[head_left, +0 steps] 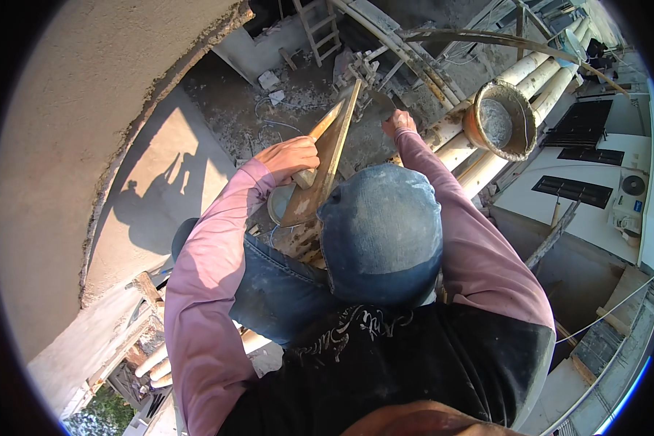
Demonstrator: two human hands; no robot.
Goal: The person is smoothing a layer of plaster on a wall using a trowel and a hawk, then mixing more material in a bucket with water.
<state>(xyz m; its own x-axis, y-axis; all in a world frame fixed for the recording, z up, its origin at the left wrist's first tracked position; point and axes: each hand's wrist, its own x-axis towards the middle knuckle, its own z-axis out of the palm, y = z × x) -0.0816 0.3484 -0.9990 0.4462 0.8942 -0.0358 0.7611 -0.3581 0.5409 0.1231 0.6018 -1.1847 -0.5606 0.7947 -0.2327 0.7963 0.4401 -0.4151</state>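
Note:
My left hand (291,158) is closed around the grip of a wooden plastering board (330,149), which is tilted with its long edge running away from me. Ahead and to the right, my right hand (398,122) is closed on what looks like a trowel (385,100). Its thin dark blade is hard to make out against the ground, and my fingers hide its handle. Both arms are stretched forward over my bent knees. An orange, mortar-crusted bucket (474,131) with grey mix inside stands on the poles to the right of my right hand.
Thick bamboo poles (479,173) form the scaffold beside and beneath me. A plastered wall (87,109) with a ragged edge rises on the left. Far below lie a rubble-strewn floor (232,109) and a wooden ladder (318,33). A pale container (277,203) shows partly behind the board.

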